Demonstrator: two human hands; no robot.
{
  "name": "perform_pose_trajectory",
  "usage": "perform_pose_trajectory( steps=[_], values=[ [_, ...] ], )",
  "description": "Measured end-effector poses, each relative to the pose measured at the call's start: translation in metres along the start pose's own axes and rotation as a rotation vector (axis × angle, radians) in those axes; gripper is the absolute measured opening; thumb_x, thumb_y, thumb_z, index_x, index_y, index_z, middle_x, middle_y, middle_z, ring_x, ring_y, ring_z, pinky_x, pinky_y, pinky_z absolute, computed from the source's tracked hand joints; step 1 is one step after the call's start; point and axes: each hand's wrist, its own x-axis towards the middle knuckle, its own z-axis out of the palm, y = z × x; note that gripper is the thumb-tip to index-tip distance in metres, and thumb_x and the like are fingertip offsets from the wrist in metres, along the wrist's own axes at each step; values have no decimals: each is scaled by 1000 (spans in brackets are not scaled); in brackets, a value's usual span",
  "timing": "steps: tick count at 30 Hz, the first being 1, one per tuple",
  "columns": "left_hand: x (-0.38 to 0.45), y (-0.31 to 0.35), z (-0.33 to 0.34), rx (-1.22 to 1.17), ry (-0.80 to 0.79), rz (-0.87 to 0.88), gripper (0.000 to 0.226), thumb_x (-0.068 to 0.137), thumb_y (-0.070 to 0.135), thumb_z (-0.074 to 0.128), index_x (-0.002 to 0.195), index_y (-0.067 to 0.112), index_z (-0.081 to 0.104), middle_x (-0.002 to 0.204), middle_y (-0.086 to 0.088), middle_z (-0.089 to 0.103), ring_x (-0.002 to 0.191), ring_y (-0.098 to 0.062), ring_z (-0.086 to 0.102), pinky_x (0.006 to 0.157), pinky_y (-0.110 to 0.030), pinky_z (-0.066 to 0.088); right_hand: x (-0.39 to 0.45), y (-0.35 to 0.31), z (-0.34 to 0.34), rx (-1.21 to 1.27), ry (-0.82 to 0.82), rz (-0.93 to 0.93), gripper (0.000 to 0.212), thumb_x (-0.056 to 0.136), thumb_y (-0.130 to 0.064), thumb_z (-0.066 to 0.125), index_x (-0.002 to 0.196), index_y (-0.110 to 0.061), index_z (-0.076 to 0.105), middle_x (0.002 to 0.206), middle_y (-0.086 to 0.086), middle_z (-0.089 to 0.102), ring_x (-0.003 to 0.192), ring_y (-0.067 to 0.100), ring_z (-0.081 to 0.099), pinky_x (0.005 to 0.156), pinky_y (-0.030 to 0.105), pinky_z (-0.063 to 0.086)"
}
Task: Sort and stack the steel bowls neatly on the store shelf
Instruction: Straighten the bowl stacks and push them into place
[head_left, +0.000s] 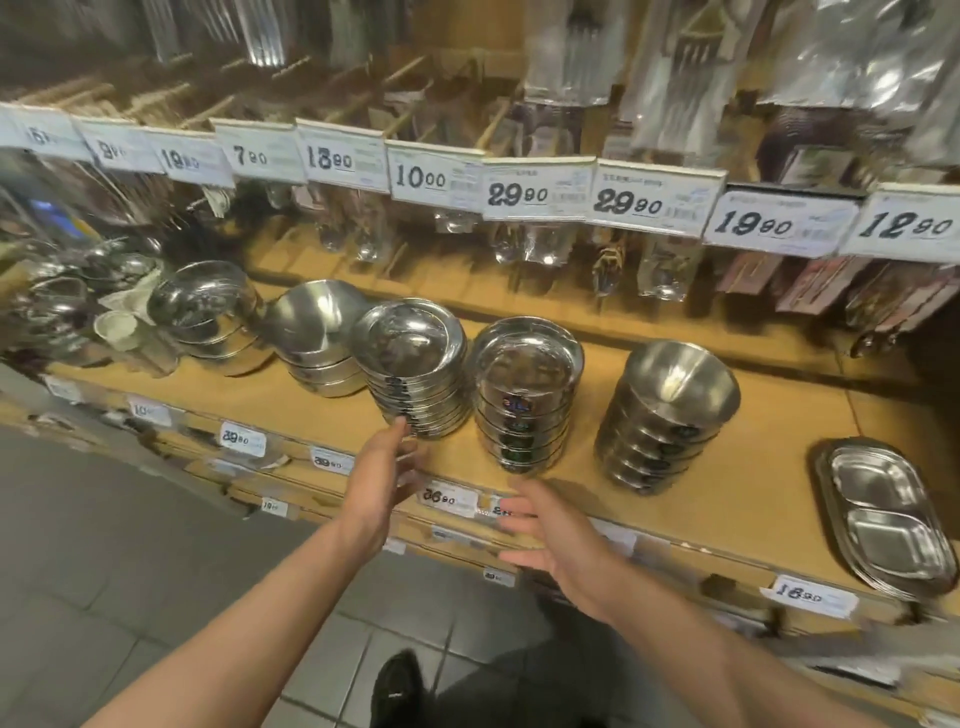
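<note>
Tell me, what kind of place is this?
Most likely a housewares aisle in a shop. Price tags line the shelf edges, steel bowls sit in stacks on a wooden shelf, and packaged cutlery hangs above.

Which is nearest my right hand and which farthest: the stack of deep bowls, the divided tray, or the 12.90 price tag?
From the right hand:
1. Stack of deep bowls, just up and right on the shelf.
2. Divided tray, far right at the shelf edge.
3. 12.90 price tag, top right, upper rail.
</note>
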Motion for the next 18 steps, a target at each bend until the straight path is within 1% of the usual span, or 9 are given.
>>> perform_pose_trajectory(
  steps=[2, 5, 7, 10, 13, 14, 15, 16, 18],
  values=[
    [19, 14, -24, -2, 10, 40, 24, 103, 39, 46, 101, 24, 64, 102, 2, 63, 90, -12, 62, 65, -28, 51, 12, -4, 32, 6, -2, -21, 50, 101, -48, 52, 140, -17, 49, 131, -2, 60, 116, 9, 59, 97, 44, 57],
    [50, 33, -58, -20, 2, 58, 39, 104, 42, 46, 130, 16, 58, 123, -1, 57, 104, -14, 58, 77, -34, 50, 33, -12, 76, 46, 42, -107, 54, 103, -50, 45, 150, -24, 39, 152, -4, 42, 130, 13, 50, 94, 42, 57],
    [71, 44, -75, 6, -61, 49, 47, 105, 47, 42, 139, 17, 55, 134, 1, 59, 118, -18, 55, 91, -38, 48, 46, -20, 100, 99, 109, -180, 53, 105, -48, 41, 155, -34, 29, 161, -8, 31, 140, 17, 40, 93, 42, 54],
    [92, 62, -88, 59, -191, 46, 44, 105, 49, 39, 138, 25, 57, 138, 5, 62, 131, -17, 52, 104, -44, 44, 64, -25, 121, 190, 212, -259, 56, 107, -45, 36, 159, -36, 18, 167, -10, 18, 150, 18, 27, 110, 52, 42],
    [107, 75, -86, 114, -285, 14, 51, 107, 49, 35, 146, 22, 52, 145, 3, 58, 135, -15, 50, 115, -51, 37, 76, -25, 131, 218, 217, -354, 57, 107, -46, 35, 160, -42, 12, 167, -20, 10, 152, 13, 21, 115, 55, 34],
    [111, 78, -84, 123, -315, 1, 51, 107, 49, 33, 145, 22, 53, 143, 4, 59, 133, -12, 52, 113, -49, 39, 79, -26, 135, 222, 224, -368, 58, 106, -50, 35, 159, -45, 12, 167, -22, 11, 152, 12, 21, 116, 57, 32],
    [115, 79, -81, 122, -347, -5, 48, 107, 48, 32, 141, 24, 57, 136, 8, 65, 125, -6, 58, 106, -42, 46, 83, -29, 138, 233, 243, -373, 62, 102, -56, 36, 158, -47, 13, 166, -23, 13, 152, 12, 21, 117, 59, 29],
    [120, 78, -78, 110, -385, -6, 44, 108, 47, 30, 132, 27, 62, 123, 15, 72, 111, 3, 65, 92, -32, 52, 87, -32, 141, 255, 271, -368, 66, 97, -64, 37, 157, -49, 15, 166, -23, 16, 152, 11, 21, 117, 60, 27],
    [130, 74, -72, 78, -456, -28, 39, 109, 45, 27, 115, 33, 64, 96, 26, 76, 86, 15, 68, 66, -16, 56, 97, -35, 146, 308, 335, -346, 68, 94, -71, 38, 156, -50, 20, 164, -23, 21, 151, 10, 23, 117, 59, 27]
  ],
)
